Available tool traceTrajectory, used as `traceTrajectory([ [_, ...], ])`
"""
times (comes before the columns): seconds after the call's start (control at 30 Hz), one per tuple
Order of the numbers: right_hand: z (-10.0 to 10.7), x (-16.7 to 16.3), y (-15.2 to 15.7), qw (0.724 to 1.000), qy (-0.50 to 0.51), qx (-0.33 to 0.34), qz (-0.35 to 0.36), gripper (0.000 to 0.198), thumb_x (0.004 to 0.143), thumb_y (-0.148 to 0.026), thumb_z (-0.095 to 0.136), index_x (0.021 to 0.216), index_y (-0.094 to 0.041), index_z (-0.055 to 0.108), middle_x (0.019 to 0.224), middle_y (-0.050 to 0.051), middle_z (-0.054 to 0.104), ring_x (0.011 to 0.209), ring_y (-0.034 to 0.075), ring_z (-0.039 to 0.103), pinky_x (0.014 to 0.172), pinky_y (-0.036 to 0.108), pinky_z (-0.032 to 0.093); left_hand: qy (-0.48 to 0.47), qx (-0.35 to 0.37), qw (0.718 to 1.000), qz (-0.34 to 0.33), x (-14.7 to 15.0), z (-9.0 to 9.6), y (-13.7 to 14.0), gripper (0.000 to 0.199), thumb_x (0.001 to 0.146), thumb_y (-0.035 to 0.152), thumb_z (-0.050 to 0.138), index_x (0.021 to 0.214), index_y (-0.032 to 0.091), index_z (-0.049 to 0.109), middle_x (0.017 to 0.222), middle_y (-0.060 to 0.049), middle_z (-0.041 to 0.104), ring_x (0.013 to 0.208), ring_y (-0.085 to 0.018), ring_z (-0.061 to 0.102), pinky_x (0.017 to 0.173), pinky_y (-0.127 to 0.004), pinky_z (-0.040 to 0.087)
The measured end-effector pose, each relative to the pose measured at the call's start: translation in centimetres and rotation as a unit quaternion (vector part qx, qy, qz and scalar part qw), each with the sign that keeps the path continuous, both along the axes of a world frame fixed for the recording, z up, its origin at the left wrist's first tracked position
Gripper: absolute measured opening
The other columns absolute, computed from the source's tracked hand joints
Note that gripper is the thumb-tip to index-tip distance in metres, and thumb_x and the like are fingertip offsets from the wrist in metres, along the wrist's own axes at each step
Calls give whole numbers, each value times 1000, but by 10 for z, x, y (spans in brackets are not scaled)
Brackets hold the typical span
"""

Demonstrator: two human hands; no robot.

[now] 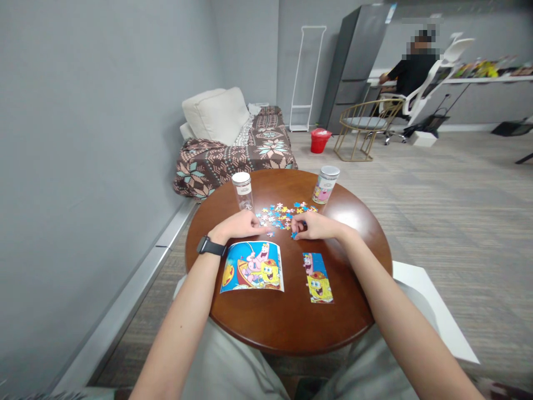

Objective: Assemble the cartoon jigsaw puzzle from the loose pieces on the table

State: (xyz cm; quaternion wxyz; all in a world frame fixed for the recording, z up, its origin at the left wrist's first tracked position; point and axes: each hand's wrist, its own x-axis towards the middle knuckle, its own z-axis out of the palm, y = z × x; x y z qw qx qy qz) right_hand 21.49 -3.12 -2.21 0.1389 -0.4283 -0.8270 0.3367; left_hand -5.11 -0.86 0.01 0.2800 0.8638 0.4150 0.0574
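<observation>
Right hand (314,225) pinching blue piece (294,236), just nearside of puzzle pile (285,210). Left hand (242,224) resting beside pile; cannot tell if gripping. Joined strip (318,282) lying nearside-right of pile. Best holding edges lightly, matching colours with picture sheet (253,268).

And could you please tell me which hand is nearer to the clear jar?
Left: the left hand is just in front of the clear jar, while the right hand is farther off, to its right.
</observation>
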Motion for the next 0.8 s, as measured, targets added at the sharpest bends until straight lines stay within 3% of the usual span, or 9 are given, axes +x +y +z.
traceTrajectory([
  [0.4,6,0,-2,999,-1,46,0,7,74,-15,60,76,-15,67,69,1,67,63,13,57,62,23,44,14,12,1000,-6,0,-1,2,59,78,64,56,48,18,36,50,5,29,52,-8,19,53,-30,13],
  [0.8,-3,3,5,995,34,85,-45,15,73,-7,55,80,-16,65,73,2,70,65,14,62,65,24,48,6,6,1000,-8,0,-1,1,60,78,67,54,48,18,36,49,5,30,50,-8,22,52,-30,15],
])
